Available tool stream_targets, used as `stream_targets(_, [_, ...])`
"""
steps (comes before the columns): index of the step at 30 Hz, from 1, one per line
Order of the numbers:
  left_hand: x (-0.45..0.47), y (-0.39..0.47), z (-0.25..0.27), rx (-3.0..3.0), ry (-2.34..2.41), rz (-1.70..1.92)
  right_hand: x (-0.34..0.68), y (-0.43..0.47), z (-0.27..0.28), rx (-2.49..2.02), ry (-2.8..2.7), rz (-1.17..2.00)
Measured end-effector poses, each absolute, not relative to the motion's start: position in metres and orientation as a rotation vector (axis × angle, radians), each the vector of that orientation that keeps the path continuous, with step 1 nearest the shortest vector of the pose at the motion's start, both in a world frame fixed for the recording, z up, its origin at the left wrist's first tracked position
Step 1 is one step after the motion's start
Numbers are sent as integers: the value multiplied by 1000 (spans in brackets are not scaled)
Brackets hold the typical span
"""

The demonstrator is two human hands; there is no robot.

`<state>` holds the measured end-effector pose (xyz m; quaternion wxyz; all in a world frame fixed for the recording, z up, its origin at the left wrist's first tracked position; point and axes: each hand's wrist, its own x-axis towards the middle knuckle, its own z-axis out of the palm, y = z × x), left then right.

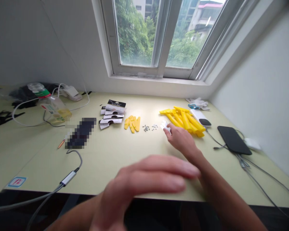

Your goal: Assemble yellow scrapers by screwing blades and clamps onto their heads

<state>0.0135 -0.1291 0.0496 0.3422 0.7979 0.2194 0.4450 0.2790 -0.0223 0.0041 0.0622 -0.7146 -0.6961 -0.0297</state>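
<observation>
My left hand (139, 186) is raised close to the camera over the table's front edge. Its fingers are stretched to the right, slightly bent and blurred, and no object shows in it. My right hand (181, 139) reaches to the middle right of the table, thumb and forefinger pinched at a small pile of thin white pieces (163, 124). Just right of that hand lies a heap of yellow plastic handles (183, 118). Left of it are small white nuts or rings (154, 126), small metal screws (146, 128) and flat yellow plates with holes (132, 123).
Black-and-white cardboard packages (113, 114) are stacked left of the plates. A pixelated dark object (82, 133), a bottle (55, 107) and a cable splitter (68, 178) lie farther left. On the right are a white device (199, 117), gloves (199, 103) and a black power bank (233, 139) with cables.
</observation>
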Motion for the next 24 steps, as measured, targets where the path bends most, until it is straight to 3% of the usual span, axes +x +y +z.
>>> stream_targets(3, [18, -70, 46, 2013, 633, 1140, 270, -40, 8, -2040, -2222, -154])
stream_targets(11, [-46, 41, 3, 2350, 1332, 1039, 285, -60, -31, -1769, -2445, -219])
stream_targets(20, [-24, 44, -20, 2523, 1262, 1069, 312, -42, -24, -1861, -2083, -408])
stream_targets(24, [-3, 40, -22, 2533, 1164, 1017, 333, -3, -2, -2231, -1714, -536])
